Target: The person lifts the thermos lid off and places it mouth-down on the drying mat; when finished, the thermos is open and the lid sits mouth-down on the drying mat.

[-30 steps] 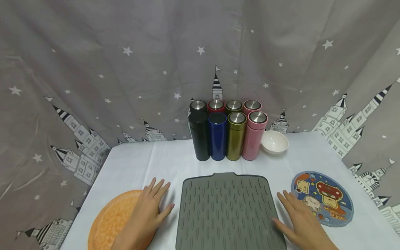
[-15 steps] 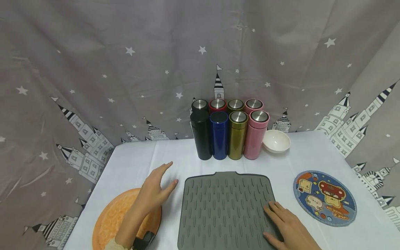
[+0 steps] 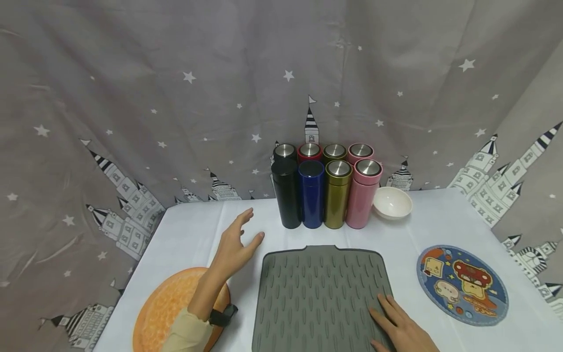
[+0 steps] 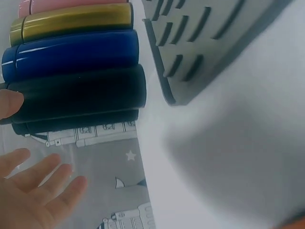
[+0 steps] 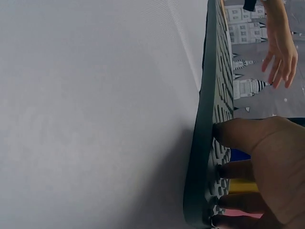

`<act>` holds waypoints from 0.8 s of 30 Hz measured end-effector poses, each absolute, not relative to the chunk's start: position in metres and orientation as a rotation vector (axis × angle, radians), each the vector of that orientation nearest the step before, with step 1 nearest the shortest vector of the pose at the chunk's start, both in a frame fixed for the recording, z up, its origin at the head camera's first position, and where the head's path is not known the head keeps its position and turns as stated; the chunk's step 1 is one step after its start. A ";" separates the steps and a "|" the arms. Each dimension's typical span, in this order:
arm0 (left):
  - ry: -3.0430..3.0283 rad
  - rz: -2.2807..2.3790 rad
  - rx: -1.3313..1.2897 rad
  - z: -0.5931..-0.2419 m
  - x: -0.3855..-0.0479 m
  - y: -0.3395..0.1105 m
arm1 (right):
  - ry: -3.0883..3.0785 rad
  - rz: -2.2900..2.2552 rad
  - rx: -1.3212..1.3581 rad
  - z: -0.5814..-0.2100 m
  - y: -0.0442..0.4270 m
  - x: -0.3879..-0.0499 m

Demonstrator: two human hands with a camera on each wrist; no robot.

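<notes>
My left hand is raised above the white table, to the left of the bottles, fingers spread from the thumb and holding nothing. Nearest to it stands the black vacuum flask; in the left wrist view a gap shows between the fingers and that flask. Blue, gold and pink flasks stand beside it in the front row. My right hand has its fingertips resting on the right part of a grey ridged mat; the right wrist view shows the fingertips touching the ridges.
Behind the front flasks stands a second row, including a red one. A white bowl is beside the pink flask. A round orange mat lies under the left forearm, and a blue cartoon mat lies right. A grey curtain hangs behind.
My left hand has lifted off the orange mat side and moved forward and right toward the flasks. My right hand has shifted left from beside the grey mat onto it.
</notes>
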State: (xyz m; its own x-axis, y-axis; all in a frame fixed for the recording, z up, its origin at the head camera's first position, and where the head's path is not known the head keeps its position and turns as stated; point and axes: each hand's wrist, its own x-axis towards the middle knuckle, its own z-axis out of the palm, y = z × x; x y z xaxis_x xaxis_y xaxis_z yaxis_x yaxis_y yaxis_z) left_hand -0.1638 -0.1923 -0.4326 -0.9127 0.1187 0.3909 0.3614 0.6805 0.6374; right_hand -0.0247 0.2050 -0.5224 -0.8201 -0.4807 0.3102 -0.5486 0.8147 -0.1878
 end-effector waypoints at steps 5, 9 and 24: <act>-2.548 -1.151 -0.416 -0.434 -0.182 -0.178 | -2.725 0.397 0.776 -0.529 0.209 -0.024; -2.531 -1.197 -0.442 -0.431 -0.195 -0.167 | -2.645 0.399 0.799 -0.536 0.210 -0.023; -2.495 -1.349 -0.327 -0.432 -0.239 -0.140 | -2.555 0.457 0.750 -0.542 0.205 -0.024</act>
